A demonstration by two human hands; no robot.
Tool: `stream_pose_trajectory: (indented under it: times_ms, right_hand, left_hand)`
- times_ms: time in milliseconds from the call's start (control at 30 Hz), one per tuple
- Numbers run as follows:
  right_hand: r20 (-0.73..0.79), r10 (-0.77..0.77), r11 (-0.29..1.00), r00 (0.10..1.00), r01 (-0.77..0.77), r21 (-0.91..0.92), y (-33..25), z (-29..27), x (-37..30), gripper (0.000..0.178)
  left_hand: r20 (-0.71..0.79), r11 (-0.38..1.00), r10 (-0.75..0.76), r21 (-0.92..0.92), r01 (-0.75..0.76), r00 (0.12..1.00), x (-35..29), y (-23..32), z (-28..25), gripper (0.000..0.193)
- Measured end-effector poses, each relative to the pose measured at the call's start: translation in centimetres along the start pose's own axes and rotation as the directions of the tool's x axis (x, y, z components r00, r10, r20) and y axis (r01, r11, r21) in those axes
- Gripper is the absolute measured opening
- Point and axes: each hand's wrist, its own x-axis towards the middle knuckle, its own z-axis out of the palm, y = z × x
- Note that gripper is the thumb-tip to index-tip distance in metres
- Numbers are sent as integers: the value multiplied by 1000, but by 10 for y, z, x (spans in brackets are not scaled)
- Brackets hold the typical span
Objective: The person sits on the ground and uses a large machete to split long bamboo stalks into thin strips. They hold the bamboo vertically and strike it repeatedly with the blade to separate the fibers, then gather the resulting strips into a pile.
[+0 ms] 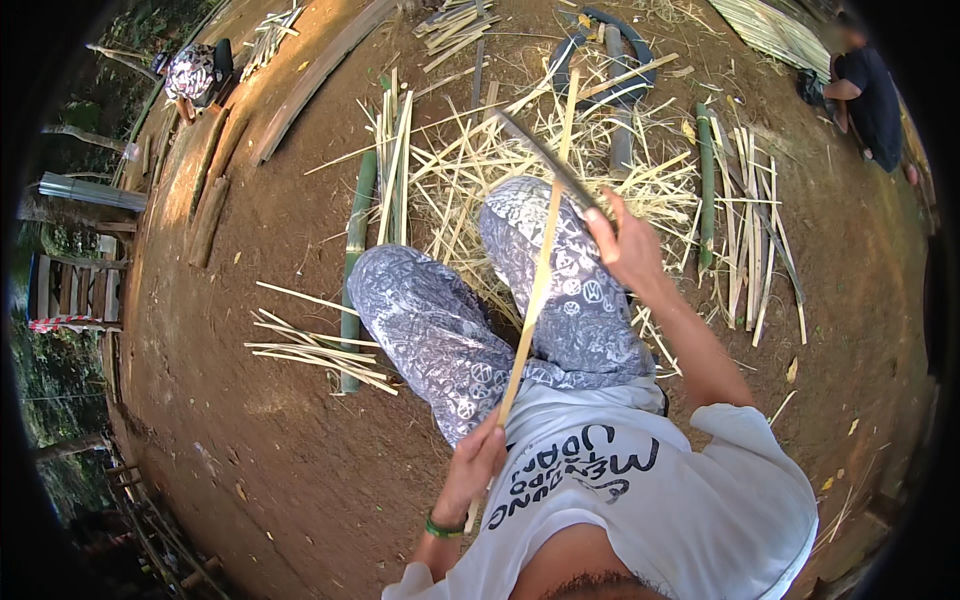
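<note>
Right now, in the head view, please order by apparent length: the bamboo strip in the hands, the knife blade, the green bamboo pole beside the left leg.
1. Bamboo strip, though nearness to the camera may flatter it.
2. Green bamboo pole.
3. Knife blade.

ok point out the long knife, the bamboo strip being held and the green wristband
long knife [545, 158], head view, middle of the blade
bamboo strip [540, 280], head view, mid-length over the knee
green wristband [441, 527], head view, band on the left wrist
</note>
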Motion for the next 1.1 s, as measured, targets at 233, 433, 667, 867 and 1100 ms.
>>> stream_pose_trajectory:
  times_ms: [233,433,667,867,1100]
  right_hand:
    - [-111,-32,887,993,79,455,6,-11,-7,47]
    - [-7,-436,862,900,420,284,-10,-22,-40,85]
    - [222,-330,897,917,378,-229,-43,-27,-48,91]
    - [112,-275,945,955,290,-150,-48,-21,-28,88]
    - [154,-291,939,944,313,-141,-48,-12,-23,87]
  left_hand:
    - [96,972,192,-156,-176,977,39,20,12,32]
    - [152,948,159,-299,-108,975,121,75,21,23]
    - [161,955,226,-231,-186,961,156,96,39,35]
    - [184,943,227,-286,-168,956,151,99,36,32]
    - [123,906,240,-385,-176,963,154,88,29,27]
